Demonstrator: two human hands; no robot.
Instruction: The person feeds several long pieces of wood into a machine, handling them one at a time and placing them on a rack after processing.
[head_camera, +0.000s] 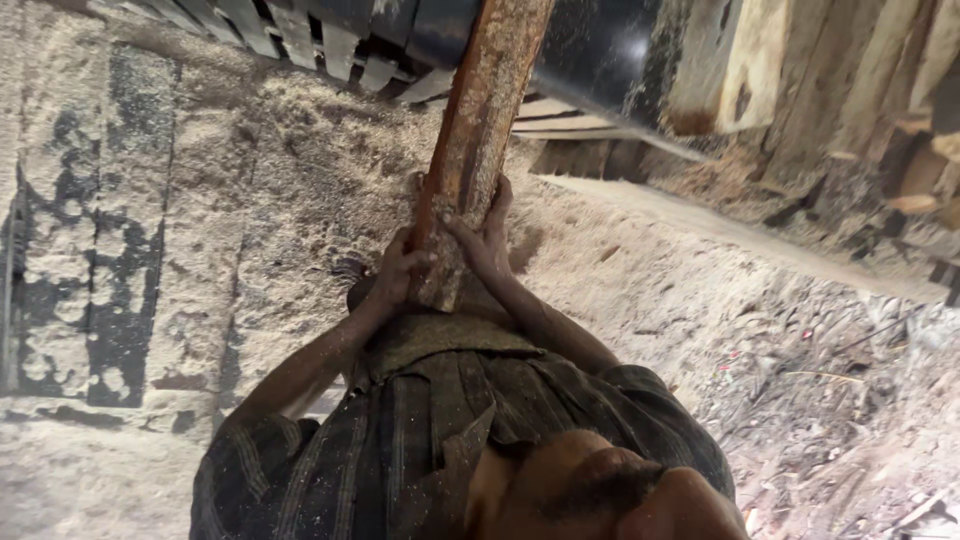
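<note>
We hold a rough, reddish-brown wooden plank (470, 150) with both hands at its near end: the left hand (400, 270) is curled around its left edge and the right hand (483, 235) is wrapped over its right face, fingers closed on the wood. The plank's long axis runs away from our body, leaning slightly rightward, its far end pointing toward a dark machine housing (590, 50). It sits above the sawdust-covered floor (250, 200); stacked timber (850, 70) lies at upper right.
</note>
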